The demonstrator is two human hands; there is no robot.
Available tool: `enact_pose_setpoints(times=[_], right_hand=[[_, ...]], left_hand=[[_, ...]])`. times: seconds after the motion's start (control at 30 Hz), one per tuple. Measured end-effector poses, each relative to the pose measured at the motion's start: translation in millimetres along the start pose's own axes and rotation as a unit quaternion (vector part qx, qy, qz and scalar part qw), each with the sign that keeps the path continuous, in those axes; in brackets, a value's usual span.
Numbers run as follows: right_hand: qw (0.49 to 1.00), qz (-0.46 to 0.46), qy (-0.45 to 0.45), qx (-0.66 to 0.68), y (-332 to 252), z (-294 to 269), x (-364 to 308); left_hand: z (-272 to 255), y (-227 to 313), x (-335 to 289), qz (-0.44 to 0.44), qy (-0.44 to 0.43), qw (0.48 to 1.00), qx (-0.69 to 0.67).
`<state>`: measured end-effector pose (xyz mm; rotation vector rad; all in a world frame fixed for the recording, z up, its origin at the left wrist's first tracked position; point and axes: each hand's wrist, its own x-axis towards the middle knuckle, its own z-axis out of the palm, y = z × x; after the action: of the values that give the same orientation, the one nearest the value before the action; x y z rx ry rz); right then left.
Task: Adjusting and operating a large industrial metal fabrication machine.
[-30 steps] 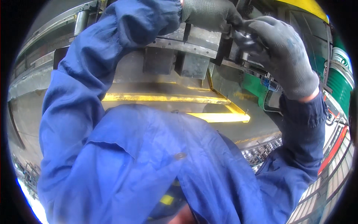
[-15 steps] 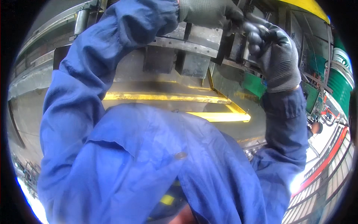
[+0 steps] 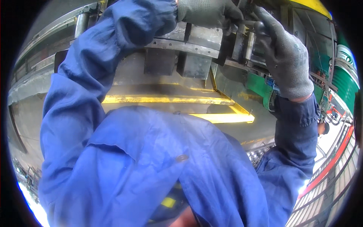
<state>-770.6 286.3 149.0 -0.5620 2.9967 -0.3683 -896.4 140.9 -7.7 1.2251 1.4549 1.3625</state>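
Observation:
Both my hands wear grey knit gloves with dark fingers and meet at the upper edge, over a steel machine. My left hand (image 3: 210, 14) reaches in from the left, its fingers curled and pointing right; what they grip is hidden. Close by on the right, my right hand (image 3: 289, 56) shows its back, with forefinger and thumb bent towards the left fingertips. A small greyish piece (image 3: 247, 23) shows between the two hands, too small to name. Just below it stands a shiny upright metal rod (image 3: 250, 46). A steel bar with a row of holes (image 3: 189, 46) runs under my left hand.
Steel blocks (image 3: 196, 65) hang below the bar. A yellow metal frame (image 3: 170, 99) lies lower, in front of my body. To the right are a green bracket (image 3: 259, 86), a green drum (image 3: 345, 81) and a red rail (image 3: 329, 164). Part of another person (image 3: 322, 128) shows at far right.
My right hand has turned so its back shows, and its wrist has shifted slightly right and down. The upright rod has come into view beside it. My left hand has moved slightly left.

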Motion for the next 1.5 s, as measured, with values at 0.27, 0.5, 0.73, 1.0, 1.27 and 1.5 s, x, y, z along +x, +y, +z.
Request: enact_pose_setpoints(times=[0.27, 0.5, 0.73, 1.0, 1.27, 1.5], right_hand=[[0.979, 0.119, -0.034, 0.162, -41.2, 8.4, 24.3], [0.981, -0.015, -0.010, 0.194, -18.6, 7.8, 19.3], [0.996, -0.078, -0.041, -0.013, -12.9, 10.1, 33.0], [0.794, 0.394, 0.009, 0.463, -23.4, 7.6, 42.4], [0.969, 0.144, 0.095, 0.176, 0.3, 5.6, 21.9], [0.975, -0.169, 0.029, -0.144, 33.2, -1.7, 14.8]], left_hand=[[-3.1, 31.1, -8.8, -0.072, 0.016, 0.995, 0.068], [0.6, 13.8, -4.6, 0.058, 0.001, 0.993, 0.105], [-10.1, 44.8, -18.1, -0.113, -0.047, 0.992, 0.044], [-2.8, 27.8, -12.3, -0.021, -0.019, 0.993, 0.112], [-4.0, 36.0, -11.4, -0.071, -0.042, 0.994, 0.067], [-3.6, 20.5, -4.5, -0.061, -0.027, 0.997, 0.031]])
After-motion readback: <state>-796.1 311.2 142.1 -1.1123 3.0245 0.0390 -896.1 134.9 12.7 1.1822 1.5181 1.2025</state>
